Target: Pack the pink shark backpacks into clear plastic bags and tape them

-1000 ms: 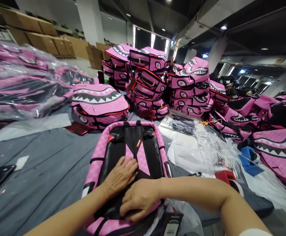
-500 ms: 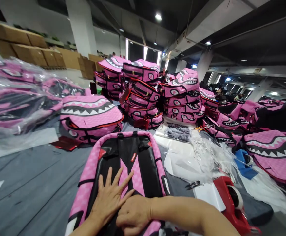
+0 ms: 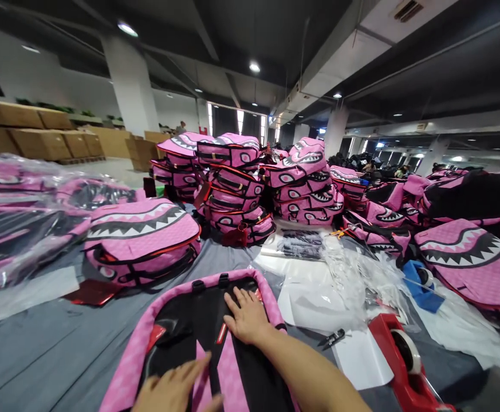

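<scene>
A pink and black backpack (image 3: 181,320) lies on the grey-covered table in front of me, its strap side up. My right hand (image 3: 247,316) rests flat on its upper right part, fingers spread over the black panel beside a small red label (image 3: 221,333). Lower down, my left hand (image 3: 174,386) is over the backpack's left half with fingers stretched out, slightly blurred. Whether it touches the fabric I cannot tell. The bottom of the backpack is cut off by the frame.
A pink shark-mouth backpack (image 3: 142,240) with a red tag (image 3: 93,292) sits to the left. Bagged backpacks (image 3: 18,229) lie beyond it, and stacked ones (image 3: 232,189) stand behind. On the right are thread snips (image 3: 332,339), a red tape dispenser (image 3: 398,360), a blue one (image 3: 421,286) and clear plastic bags (image 3: 353,274).
My right hand has gone from a fist low on the backpack to lying spread near its top. The left hand has shifted down. The view has tilted up.
</scene>
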Tool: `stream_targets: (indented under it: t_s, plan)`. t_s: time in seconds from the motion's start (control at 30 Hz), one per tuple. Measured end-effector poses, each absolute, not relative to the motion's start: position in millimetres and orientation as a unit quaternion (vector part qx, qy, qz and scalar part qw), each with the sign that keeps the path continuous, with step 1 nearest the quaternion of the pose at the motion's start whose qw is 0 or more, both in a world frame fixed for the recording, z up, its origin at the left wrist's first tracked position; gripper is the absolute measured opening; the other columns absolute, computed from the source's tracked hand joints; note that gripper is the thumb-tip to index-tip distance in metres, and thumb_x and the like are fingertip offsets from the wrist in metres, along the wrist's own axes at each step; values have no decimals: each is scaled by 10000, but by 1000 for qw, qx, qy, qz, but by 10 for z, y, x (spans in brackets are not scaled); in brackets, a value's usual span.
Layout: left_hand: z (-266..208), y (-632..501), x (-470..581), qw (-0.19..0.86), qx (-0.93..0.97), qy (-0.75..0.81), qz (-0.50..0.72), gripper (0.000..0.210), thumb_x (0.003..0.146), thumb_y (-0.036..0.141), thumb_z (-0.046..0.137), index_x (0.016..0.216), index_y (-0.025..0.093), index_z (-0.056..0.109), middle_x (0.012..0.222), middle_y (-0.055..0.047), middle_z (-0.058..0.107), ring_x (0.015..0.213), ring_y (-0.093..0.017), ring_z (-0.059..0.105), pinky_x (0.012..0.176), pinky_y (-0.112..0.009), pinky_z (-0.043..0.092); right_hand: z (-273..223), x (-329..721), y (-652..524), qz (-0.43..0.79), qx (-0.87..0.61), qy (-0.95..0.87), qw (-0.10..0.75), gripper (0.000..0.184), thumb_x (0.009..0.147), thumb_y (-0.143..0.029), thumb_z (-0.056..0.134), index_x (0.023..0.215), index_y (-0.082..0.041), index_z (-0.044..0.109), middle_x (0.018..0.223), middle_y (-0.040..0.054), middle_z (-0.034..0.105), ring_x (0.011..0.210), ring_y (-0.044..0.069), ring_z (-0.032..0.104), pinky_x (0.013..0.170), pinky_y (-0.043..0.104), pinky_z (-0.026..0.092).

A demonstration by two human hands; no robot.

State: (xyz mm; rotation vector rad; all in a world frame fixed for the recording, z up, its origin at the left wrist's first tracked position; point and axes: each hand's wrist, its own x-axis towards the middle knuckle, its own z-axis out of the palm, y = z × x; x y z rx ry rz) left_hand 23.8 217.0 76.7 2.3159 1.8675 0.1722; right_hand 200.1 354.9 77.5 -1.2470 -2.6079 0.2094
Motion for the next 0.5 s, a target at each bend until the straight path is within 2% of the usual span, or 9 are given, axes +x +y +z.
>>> stream_targets:
  t_s: [0.03, 0.07, 0.13, 0.2, 0.27, 0.3, 0.37, 0.5]
  plan:
    - [849, 2328, 219, 46, 765, 637, 83, 714, 911, 724, 414, 1460, 280, 518, 1399, -171, 636, 1281, -402, 596, 1067, -658, 411, 723, 1980, 3565, 86, -428, -892, 121, 597, 1039, -444, 486, 1570, -196, 372, 1632, 177, 341, 1507, 305, 343, 1216, 550, 301]
    - [894, 2487, 218, -9, 762, 638, 113, 684, 924, 676, 430, 1465, 265, 516, 1434, -168, 608, 1323, -398, 559, 1106, -667, 361, 709, 1963, 3598, 105, -426, -890, 123, 603, 1024, -429, 522, 1564, -197, 386, 1632, 181, 335, 1502, 319, 350, 1210, 560, 306]
    - [857, 2761, 262, -80, 752, 640, 137, 646, 911, 611, 486, 1470, 288, 505, 1565, -136, 468, 1463, -433, 375, 1148, -712, 254, 792, 1958, 3758, 151, -419, -887, 126, 580, 957, -399, 643, 1493, -229, 500, 1575, 156, 452, 1428, 322, 469, 1158, 528, 394]
    - [693, 2929, 332, -73, 746, 650, 124, 633, 909, 582, 492, 1478, 305, 483, 1622, -109, 376, 1523, -458, 224, 1149, -730, 230, 965, 2018, 4073, 189, -417, -880, 126, 463, 896, -382, 726, 1340, -284, 640, 1354, 64, 680, 1218, 254, 658, 1032, 399, 517]
    - [494, 2993, 374, -49, 744, 656, 116, 641, 920, 588, 465, 1499, 315, 434, 1641, -101, 340, 1540, -459, 141, 1155, -719, 231, 1131, 2165, 4492, 195, -444, -863, 139, 282, 935, -378, 687, 1202, -290, 703, 1045, -13, 779, 950, 162, 738, 876, 278, 561]
    - [406, 3000, 376, -46, 744, 655, 121, 651, 922, 602, 456, 1509, 326, 407, 1650, -96, 324, 1545, -454, 113, 1162, -713, 222, 1185, 2269, 4708, 190, -471, -848, 154, 227, 980, -364, 628, 1168, -263, 707, 954, -17, 774, 860, 138, 733, 833, 260, 559]
    - [275, 3003, 348, -51, 743, 652, 142, 655, 921, 623, 451, 1516, 363, 369, 1655, -81, 316, 1550, -442, 109, 1167, -713, 209, 1205, 2508, 5087, 163, -535, -808, 187, 224, 1033, -334, 543, 1116, -190, 694, 926, 13, 746, 804, 137, 706, 812, 293, 557]
    - [155, 3045, 258, -50, 740, 647, 176, 653, 897, 671, 484, 1496, 455, 339, 1636, -40, 356, 1534, -440, 202, 1152, -742, 221, 916, 2929, 5499, 117, -633, -737, 206, 235, 990, -369, 634, 1013, -137, 667, 978, 44, 695, 864, 176, 675, 817, 375, 570]
